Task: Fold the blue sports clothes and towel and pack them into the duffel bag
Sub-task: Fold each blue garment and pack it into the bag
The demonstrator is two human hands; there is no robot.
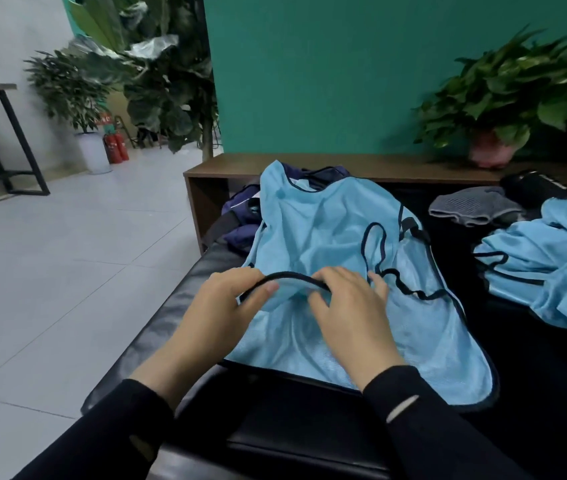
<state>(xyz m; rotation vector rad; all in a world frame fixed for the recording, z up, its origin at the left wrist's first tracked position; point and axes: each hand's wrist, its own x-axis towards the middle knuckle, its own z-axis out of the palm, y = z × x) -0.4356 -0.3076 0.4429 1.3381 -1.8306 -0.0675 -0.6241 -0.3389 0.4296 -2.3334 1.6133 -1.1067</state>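
Note:
A light blue mesh sports vest with dark trim lies spread over the black bench, its far end draped over a navy duffel bag. My left hand pinches the vest's dark trimmed edge near its front. My right hand lies on the same edge, fingers bent into the cloth; I cannot tell if they hold it. More light blue sports clothes lie in a heap at the right. A grey towel sits behind them.
A wooden shelf runs along the green wall behind the bench, with a potted plant in a pink pot on it. A black object lies at the far right. Tiled floor, plants and fire extinguishers are at the left.

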